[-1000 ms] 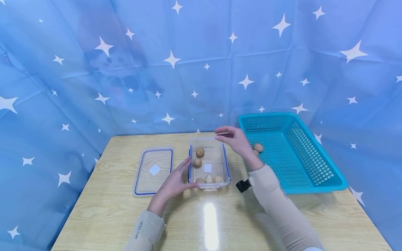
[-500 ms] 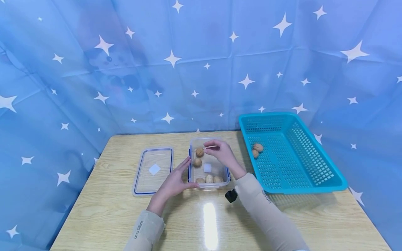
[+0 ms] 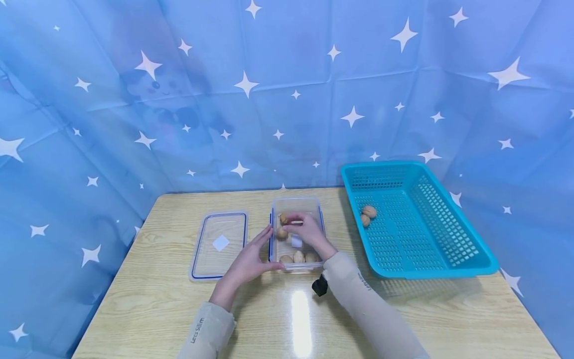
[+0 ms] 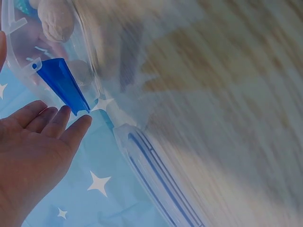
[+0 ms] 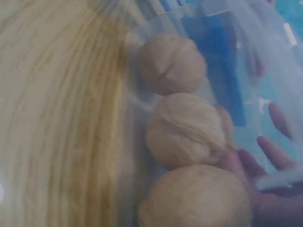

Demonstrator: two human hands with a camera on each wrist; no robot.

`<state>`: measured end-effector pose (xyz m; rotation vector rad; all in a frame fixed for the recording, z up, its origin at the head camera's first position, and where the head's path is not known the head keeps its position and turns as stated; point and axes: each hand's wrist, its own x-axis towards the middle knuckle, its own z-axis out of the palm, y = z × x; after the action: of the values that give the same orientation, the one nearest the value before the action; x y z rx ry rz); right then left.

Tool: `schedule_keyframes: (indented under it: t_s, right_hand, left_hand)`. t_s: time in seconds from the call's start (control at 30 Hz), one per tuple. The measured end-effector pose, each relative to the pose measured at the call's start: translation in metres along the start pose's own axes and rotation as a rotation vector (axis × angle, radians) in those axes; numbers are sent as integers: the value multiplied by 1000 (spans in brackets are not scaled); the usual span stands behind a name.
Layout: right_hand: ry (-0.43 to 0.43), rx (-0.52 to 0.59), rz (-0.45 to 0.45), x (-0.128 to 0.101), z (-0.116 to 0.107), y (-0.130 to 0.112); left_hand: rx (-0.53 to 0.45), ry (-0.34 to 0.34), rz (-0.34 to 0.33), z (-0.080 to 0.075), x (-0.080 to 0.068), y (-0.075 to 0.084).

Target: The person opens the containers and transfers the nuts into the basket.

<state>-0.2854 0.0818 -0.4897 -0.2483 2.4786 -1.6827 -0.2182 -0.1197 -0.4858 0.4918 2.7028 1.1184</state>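
A clear plastic box [image 3: 299, 205] with blue latches stands mid-table, several walnuts inside. Three walnuts [image 3: 298, 257] line its front wall; an upper walnut [image 3: 283, 218] and a lower walnut [image 3: 282, 233] lie by its left side. My left hand [image 3: 251, 259] steadies the box, fingers straight along the left side and thumb at the front corner. Inside the box, my right hand [image 3: 305, 229] has its fingertips right at the two left walnuts. The right wrist view shows its fingers [image 5: 272, 151] behind the front row; I cannot tell whether they grip a walnut.
Left of the box lies its clear lid [image 3: 206, 249] with a blue seal. At right, a teal perforated basket [image 3: 430, 249] holds two walnuts [image 3: 369, 212]. A starry blue curtain [image 3: 287, 124] hangs behind the wooden table [image 3: 157, 309].
My right hand has come from beside the basket leftward and down into the box, reaching the left walnuts. My left hand has stayed at the box's left side.
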Motion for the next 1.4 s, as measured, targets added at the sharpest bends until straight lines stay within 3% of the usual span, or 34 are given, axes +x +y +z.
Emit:
schedule_keyframes:
  t_s: [0.27,0.93,1.4]
  right_hand:
    - [-45,-69,96,2,9,5]
    - [-54,-69,126,-2,11,3]
    - [-65,-198,120,-2,11,3]
  left_hand:
    - [14,2,-10,-2,-1,1]
    - [1,6,-7,-1,-3,0]
    - [7,3,11,0,-1,2]
